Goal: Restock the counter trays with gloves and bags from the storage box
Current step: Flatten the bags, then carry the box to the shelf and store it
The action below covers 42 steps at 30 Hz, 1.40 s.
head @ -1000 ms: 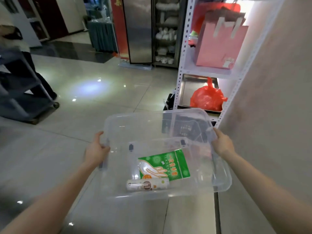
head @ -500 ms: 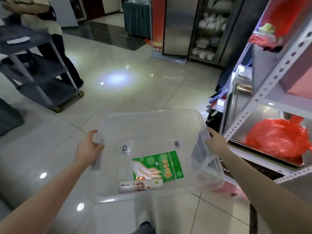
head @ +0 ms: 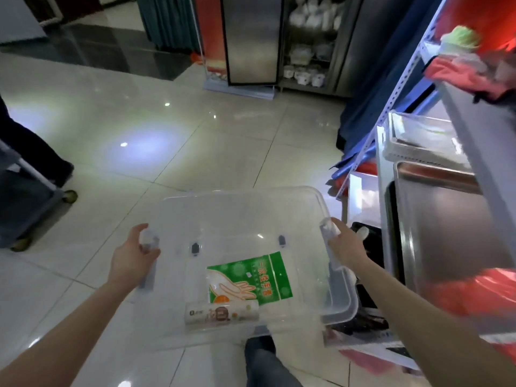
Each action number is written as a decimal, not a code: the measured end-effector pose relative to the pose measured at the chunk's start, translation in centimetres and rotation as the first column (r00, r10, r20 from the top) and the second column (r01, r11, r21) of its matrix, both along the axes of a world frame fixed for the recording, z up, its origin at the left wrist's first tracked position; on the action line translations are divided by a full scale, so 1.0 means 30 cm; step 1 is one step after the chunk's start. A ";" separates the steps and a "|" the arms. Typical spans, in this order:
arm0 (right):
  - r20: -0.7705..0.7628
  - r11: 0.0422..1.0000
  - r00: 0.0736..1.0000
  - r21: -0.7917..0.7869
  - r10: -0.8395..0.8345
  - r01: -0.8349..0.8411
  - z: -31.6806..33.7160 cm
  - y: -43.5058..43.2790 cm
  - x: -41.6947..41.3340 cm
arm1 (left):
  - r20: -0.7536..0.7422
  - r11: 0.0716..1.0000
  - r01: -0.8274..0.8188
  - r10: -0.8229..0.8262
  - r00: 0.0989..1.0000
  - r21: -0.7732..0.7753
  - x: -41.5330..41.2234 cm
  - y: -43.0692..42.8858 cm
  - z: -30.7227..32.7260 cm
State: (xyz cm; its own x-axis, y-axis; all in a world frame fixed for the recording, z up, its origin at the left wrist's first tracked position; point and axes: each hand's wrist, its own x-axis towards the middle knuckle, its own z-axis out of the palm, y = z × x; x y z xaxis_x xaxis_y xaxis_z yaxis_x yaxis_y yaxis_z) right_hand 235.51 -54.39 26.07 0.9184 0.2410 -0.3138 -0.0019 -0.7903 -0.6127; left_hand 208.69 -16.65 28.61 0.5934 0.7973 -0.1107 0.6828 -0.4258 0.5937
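Note:
I carry a clear plastic storage box (head: 240, 208) in front of me above the tiled floor. My left hand (head: 131, 255) grips the box's left end handle and my right hand (head: 344, 245) grips its right end handle. Inside, on the box's bottom, lies a flat green pack of disposable gloves (head: 251, 280). Just in front of it, nearer me, lies a white roll of bags (head: 222, 312) on its side.
A white metal shelf rack (head: 402, 88) stands close on my right, holding steel trays (head: 444, 219) and red bags (head: 474, 291). A grey trolley (head: 25, 196) and a person's legs (head: 33, 152) are at the left. A steel cabinet (head: 307, 43) stands ahead across the glossy floor.
The view has turned left, away from the shelf rack, which now sits at the right edge. Both hands keep hold of the box; the trolley has slid to the left edge.

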 end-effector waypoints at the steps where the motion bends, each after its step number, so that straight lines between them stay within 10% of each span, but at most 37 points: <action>1: -0.008 1.000 1.000 -0.001 -0.020 0.020 -0.009 0.026 0.071 | -0.015 1.000 0.020 -0.020 1.000 -0.002 0.095 0.045 0.000; 17: -0.103 0.860 0.855 0.003 -0.508 0.511 -0.074 0.328 0.919 | -0.030 0.865 0.501 -0.502 0.864 -0.042 1.674 0.605 -0.053; 28: -0.031 0.449 0.448 -0.035 -0.894 0.893 -0.145 0.434 1.060 | -0.070 0.435 0.892 -0.901 0.429 -0.121 2.693 0.512 -0.073; 42: -0.178 -0.064 -0.086 -0.128 -0.980 0.990 -0.286 0.551 1.134 | -0.138 0.012 0.981 -0.990 -0.015 -0.196 3.303 0.119 -0.243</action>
